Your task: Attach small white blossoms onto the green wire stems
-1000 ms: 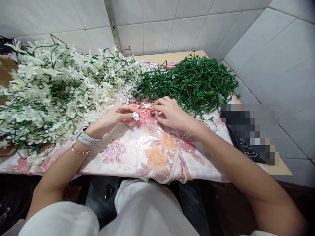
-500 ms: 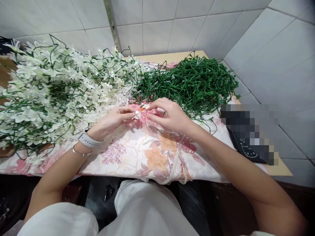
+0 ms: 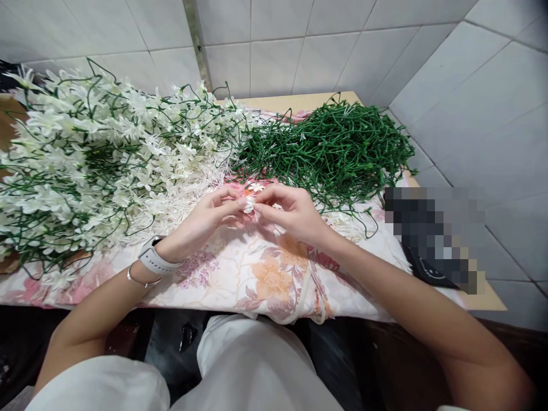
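My left hand and my right hand meet fingertip to fingertip over the floral cloth. Both pinch one small white artificial flower between thumbs and forefingers. A white watch and a thin bangle sit on my left wrist. Just beyond the hands lie a few loose white blossoms. A large heap of white flower sprigs on green stems fills the left of the table. A pile of bare green stems lies behind my right hand.
The table stands in a tiled corner, with walls at the back and on the right. A dark flat object, partly blurred out, lies at the table's right edge. My lap in white clothing is below the table's front edge.
Both hands have drawn slightly nearer to me and closed together; the small white flower held by the left fingers is now pinched by both hands.
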The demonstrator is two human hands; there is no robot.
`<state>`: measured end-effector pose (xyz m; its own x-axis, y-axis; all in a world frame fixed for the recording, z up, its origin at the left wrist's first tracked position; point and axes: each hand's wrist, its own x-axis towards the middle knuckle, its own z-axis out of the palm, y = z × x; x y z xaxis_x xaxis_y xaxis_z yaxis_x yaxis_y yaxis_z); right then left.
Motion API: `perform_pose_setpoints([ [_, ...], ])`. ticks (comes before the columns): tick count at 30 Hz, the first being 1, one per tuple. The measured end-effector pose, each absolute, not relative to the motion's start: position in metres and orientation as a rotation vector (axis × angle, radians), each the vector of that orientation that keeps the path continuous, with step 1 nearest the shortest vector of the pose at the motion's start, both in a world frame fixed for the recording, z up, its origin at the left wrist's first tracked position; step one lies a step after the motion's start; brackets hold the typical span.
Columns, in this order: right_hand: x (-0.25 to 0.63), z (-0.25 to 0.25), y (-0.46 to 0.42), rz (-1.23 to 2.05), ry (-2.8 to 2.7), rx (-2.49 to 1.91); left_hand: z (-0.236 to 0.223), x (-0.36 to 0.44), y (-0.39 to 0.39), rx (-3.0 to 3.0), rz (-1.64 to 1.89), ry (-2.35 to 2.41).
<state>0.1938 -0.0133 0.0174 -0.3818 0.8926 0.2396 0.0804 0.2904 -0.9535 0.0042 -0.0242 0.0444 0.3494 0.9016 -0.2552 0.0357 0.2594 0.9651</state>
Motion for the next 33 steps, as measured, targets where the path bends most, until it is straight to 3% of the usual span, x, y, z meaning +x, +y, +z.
perform_pose_setpoints([
  [11, 0.198, 0.015, -0.012, 1.136, -1.695, -0.894, 0.036, 0.002, -0.021, 1.563, 0.816, 1.149],
  [22, 0.195, 0.016, -0.016, 1.050, -1.776, -0.911, 0.038, 0.006, -0.023, 1.429, 0.786, 1.124],
  [27, 0.194, 0.013, -0.015, 1.023, -1.815, -0.944, 0.030, 0.008, -0.024, 1.666, 0.572, 1.019],
  [33, 0.215, 0.017, 0.008, 0.676, -2.085, -1.231, 0.024, 0.005, -0.021, 1.778, 0.500, 1.141],
])
